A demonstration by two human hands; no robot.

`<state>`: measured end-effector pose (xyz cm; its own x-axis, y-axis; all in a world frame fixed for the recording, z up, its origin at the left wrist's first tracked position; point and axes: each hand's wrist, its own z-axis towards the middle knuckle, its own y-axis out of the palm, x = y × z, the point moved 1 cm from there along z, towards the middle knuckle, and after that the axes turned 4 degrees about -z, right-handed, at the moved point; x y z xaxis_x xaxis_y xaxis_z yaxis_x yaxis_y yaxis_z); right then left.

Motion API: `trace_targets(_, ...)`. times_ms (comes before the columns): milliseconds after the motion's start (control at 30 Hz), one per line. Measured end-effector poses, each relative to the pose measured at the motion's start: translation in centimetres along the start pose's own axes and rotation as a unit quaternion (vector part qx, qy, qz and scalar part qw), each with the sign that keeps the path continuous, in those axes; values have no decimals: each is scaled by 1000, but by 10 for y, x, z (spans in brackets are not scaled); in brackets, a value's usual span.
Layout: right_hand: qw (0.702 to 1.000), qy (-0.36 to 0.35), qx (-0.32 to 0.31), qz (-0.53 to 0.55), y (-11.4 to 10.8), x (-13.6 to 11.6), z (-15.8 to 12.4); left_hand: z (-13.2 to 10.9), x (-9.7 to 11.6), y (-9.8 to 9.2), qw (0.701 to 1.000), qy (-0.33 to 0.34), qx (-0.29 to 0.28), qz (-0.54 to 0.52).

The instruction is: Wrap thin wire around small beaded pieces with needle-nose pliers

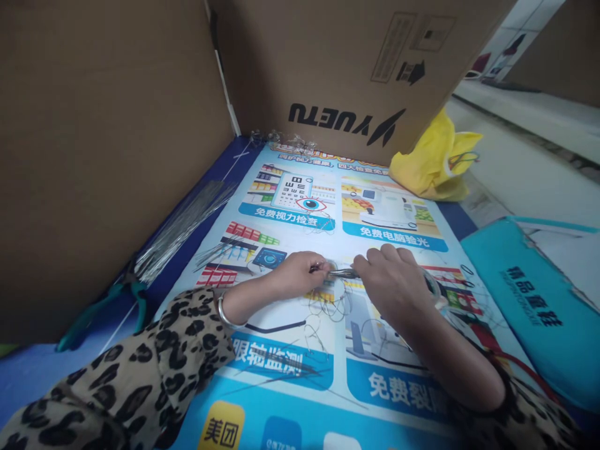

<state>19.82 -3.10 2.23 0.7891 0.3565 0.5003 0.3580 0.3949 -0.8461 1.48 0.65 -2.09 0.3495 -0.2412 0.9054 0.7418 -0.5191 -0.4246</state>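
Observation:
My left hand point(295, 275) and my right hand point(398, 281) meet over a printed poster point(300, 375) that covers the work surface. Both are closed in a pinch around a small metal tool point(344, 273), probably pliers, and a bit of thin wire between them. Several bent wire loops point(323, 312) lie on the poster just below my hands. A silver bangle point(224, 311) sits on my left wrist, above a leopard-print sleeve point(140, 375).
A bundle of straight wires point(182, 228) lies at the left by teal-handled pliers point(112, 300). Cardboard boxes point(337, 69) wall the left and back. A yellow bag point(434, 162) sits at the back right, a teal bag point(529, 300) at the right.

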Motion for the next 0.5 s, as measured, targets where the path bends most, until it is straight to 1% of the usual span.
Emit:
trace_targets(233,1000,5,-22,20,2,-1,1,0,-2,1,1000,-15,16,-14)
trace_targets(500,999,1,-17,34,9,0,2,-1,2,0,999,-41,14,-30)
